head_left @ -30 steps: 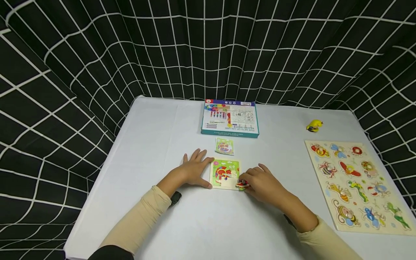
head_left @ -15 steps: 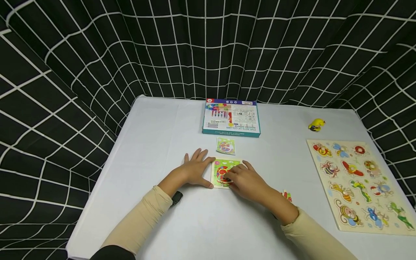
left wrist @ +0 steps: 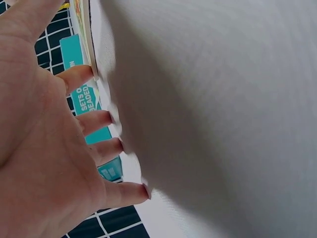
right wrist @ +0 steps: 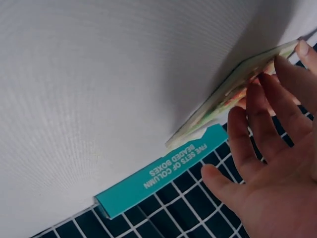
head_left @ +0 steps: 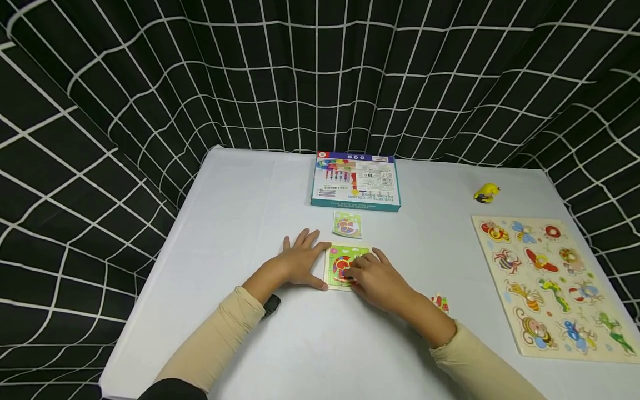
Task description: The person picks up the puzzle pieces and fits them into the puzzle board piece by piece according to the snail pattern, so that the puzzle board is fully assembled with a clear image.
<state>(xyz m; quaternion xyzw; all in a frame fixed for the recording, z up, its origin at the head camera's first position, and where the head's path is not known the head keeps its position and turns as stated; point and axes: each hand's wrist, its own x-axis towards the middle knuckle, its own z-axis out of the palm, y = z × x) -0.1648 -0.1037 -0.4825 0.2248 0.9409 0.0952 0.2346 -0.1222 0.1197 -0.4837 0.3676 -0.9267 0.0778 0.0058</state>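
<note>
A small square jigsaw puzzle (head_left: 336, 278) with a red and green picture lies on the white table. My left hand (head_left: 301, 265) rests at its left edge with fingers spread, thumb at the lower corner and index finger at the upper one. Over the right half of the puzzle is my right hand (head_left: 377, 279), its thumb and fingers bent together at a puzzle piece that they mostly hide. The right wrist view shows those fingertips (right wrist: 262, 77) down at the puzzle's face. A loose puzzle piece (head_left: 440, 301), red and green, lies beside the right forearm.
Behind the puzzle lies a small picture card (head_left: 347, 225), then a teal-edged box (head_left: 356, 181). To the right are a large insect peg board (head_left: 555, 286) and a yellow and black toy (head_left: 486, 193). A black grid curtain (head_left: 300, 72) surrounds the table.
My right hand has moved left from the puzzle's right edge onto its middle, taking a piece with it. The loose piece by the forearm has come into view. My left hand stays put.
</note>
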